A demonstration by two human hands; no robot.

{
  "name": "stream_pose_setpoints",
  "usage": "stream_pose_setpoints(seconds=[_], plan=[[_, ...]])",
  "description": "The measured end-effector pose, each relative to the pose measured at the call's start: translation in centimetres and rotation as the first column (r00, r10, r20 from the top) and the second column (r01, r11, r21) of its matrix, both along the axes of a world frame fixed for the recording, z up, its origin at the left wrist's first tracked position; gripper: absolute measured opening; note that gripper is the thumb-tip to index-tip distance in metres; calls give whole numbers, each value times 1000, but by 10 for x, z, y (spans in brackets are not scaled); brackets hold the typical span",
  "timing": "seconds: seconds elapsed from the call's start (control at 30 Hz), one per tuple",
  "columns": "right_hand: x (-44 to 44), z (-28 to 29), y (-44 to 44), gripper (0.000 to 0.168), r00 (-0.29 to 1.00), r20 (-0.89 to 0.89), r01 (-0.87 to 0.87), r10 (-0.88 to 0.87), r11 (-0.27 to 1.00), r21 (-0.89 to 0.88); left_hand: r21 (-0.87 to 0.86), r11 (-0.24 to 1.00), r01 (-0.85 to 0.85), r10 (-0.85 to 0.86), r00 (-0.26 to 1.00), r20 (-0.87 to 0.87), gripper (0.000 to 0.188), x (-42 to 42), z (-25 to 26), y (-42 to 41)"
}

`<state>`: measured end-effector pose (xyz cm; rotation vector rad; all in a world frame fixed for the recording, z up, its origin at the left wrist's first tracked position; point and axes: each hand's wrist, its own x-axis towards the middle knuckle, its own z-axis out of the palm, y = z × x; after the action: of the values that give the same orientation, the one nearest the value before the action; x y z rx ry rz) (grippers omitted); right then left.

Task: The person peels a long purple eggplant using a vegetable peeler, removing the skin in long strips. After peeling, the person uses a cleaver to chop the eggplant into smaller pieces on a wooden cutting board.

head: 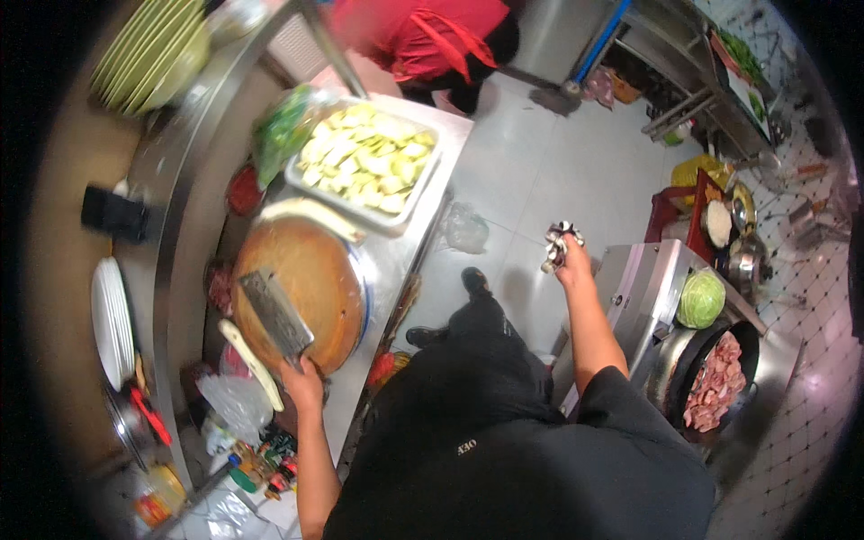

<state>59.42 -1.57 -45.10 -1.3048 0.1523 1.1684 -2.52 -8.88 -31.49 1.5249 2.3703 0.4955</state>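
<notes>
My left hand [304,385] grips the handle of a Chinese cleaver [278,314], whose broad blade lies over the round wooden chopping block [331,290]. Held out over the floor, my right hand [575,260] is closed around a bunch of dark-and-white vegetable pieces [559,243]; their exact kind is hard to tell. One long, peeled, pale vegetable [312,214] lies between the block and a tray [412,217] heaped with pale cut chunks [368,158]. Another peeled vegetable [251,364] rests at the block's near left side.
A steel shelf [177,223] runs above the left of the steel worktable [398,260]. On my right, a wok [683,398] holds raw meat pieces [717,385], beside a cabbage [700,299]. A plastic bag [466,228] lies on the floor. Ahead stands a person in red [432,40].
</notes>
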Motion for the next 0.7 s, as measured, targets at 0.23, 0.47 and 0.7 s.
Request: stream_pose_setpoints(seconds=[0.23,0.47,0.7], plan=[[15,-113,-2,24,998,-12,-55,54,951,-306,-49,998,-26,18,988,-155,30,28,19,10],[-82,-156,121,27,955,-59,-287,291,853,-436,-106,976,-189,157,955,-252,22,70,24,21],[-217,-183,255,38,784,92,-517,613,729,-448,-178,917,-356,275,890,-364,33,94,34,26]])
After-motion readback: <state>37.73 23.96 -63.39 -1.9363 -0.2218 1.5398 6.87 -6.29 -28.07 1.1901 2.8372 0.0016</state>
